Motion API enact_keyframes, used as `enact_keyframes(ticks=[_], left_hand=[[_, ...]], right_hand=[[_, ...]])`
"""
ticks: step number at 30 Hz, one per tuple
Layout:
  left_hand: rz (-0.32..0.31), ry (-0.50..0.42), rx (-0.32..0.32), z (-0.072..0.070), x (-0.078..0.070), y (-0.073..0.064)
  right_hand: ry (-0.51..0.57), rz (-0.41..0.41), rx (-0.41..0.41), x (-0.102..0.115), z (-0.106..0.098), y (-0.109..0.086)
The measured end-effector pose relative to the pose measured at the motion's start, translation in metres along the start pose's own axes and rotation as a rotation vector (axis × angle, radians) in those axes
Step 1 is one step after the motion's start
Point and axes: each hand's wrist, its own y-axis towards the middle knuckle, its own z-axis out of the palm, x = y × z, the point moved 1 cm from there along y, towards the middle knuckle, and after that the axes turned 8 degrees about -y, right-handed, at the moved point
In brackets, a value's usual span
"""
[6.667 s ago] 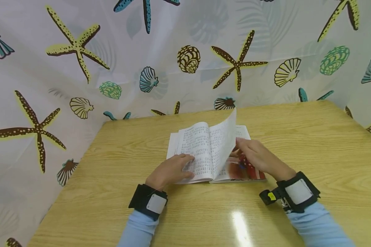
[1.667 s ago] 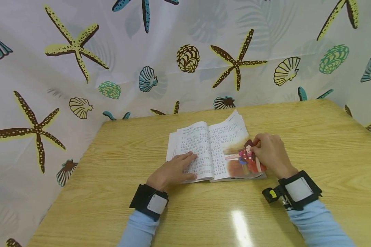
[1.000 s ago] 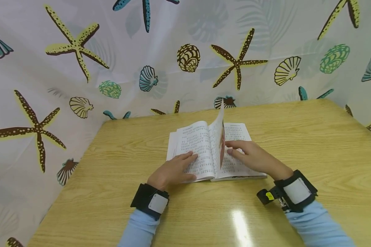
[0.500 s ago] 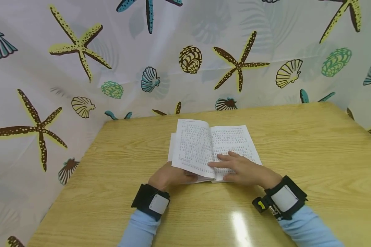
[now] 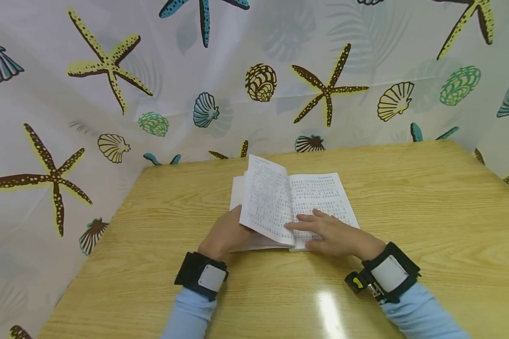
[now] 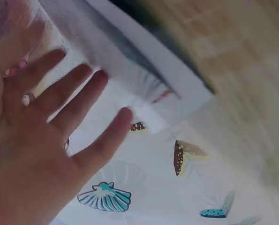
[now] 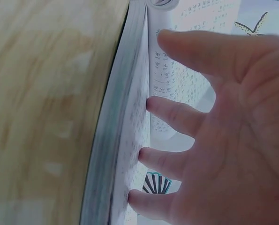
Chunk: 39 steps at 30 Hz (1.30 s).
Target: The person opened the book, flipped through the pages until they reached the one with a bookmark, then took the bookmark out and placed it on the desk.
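An open book (image 5: 322,190) lies on the table, its pages filled with small print. One page (image 5: 266,200) on the left side stands raised and tilted over the left half. My left hand (image 5: 226,235) reaches behind that page, which hides its fingers from the head view. In the left wrist view the left hand's fingers (image 6: 85,101) are spread and fairly straight, close to a page; contact is unclear. My right hand (image 5: 335,235) rests its fingertips on the lower part of the right page, near the spine. Its fingers (image 7: 165,161) are spread in the right wrist view.
The wooden table (image 5: 161,202) extends around the book on all sides. A white curtain (image 5: 229,52) printed with starfish and shells hangs behind and at the sides. Each wrist wears a black strap (image 5: 201,275) with a white plate.
The illustrated page was turned from right to left. My right hand moved left onto the newly exposed right page. My left hand went from lying on the left page to behind the raised page.
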Motion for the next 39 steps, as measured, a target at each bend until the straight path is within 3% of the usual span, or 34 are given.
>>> enact_keyframes(ticks=[3, 6, 8, 9, 11, 12, 14, 17, 19, 22, 27, 30, 39], left_hand=[[0.032, 0.027, -0.213, -0.008, 0.000, 0.002], [0.083, -0.030, -0.434, -0.015, -0.002, 0.005], [0.139, -0.077, -0.521, -0.017, -0.004, 0.007], [0.171, -0.082, -0.527, -0.017, -0.004, 0.008], [0.222, -0.054, -0.452, -0.015, -0.005, 0.009], [0.239, -0.031, -0.369, -0.014, -0.006, 0.009], [0.232, 0.009, -0.140, -0.009, -0.007, 0.009], [0.097, 0.012, 0.211, 0.000, -0.008, 0.006], [-0.007, 0.010, 0.337, 0.003, -0.008, 0.004], [-0.082, 0.005, 0.372, 0.006, -0.008, 0.002], [-0.074, 0.025, 0.361, 0.008, -0.008, 0.003], [-0.077, 0.033, 0.360, 0.009, -0.008, 0.003], [-0.074, 0.039, 0.364, 0.010, -0.009, 0.003]], right_hand=[[0.008, 0.000, 0.005, 0.000, -0.001, 0.000], [0.014, 0.007, 0.013, 0.000, -0.001, 0.001], [0.013, 0.011, 0.017, 0.000, -0.002, 0.001], [0.014, 0.015, 0.019, 0.000, -0.002, 0.001], [0.005, 0.008, 0.016, -0.001, -0.002, 0.001], [0.006, 0.004, 0.015, 0.000, -0.002, 0.001], [0.007, -0.003, 0.013, -0.001, -0.002, 0.001], [-0.005, -0.010, 0.010, 0.000, -0.002, 0.001], [-0.011, -0.002, 0.011, 0.000, -0.002, 0.001], [-0.029, 0.005, 0.012, 0.001, -0.002, 0.001], [-0.037, 0.023, 0.018, 0.002, -0.003, 0.001], [-0.046, 0.084, 0.020, 0.001, -0.002, 0.001], [-0.205, 0.297, 0.035, -0.016, -0.005, -0.008]])
